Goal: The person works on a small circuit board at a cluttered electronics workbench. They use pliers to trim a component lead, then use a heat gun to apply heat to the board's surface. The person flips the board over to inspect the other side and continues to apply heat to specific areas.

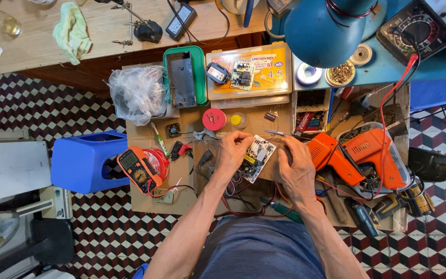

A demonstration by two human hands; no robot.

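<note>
orange multimeter (138, 170), blue stool (86, 161), blue lamp (321, 31), orange solder guns (360, 155).

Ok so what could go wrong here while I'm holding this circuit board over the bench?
1. The left hand and right hand grip the circuit board by its edges above loose wires; a lead might snag and tug it.
2. The orange soldering gun lies close to the right hand; if hot, it could burn.
3. The multimeter sits near the bench edge and might get knocked off.
</note>
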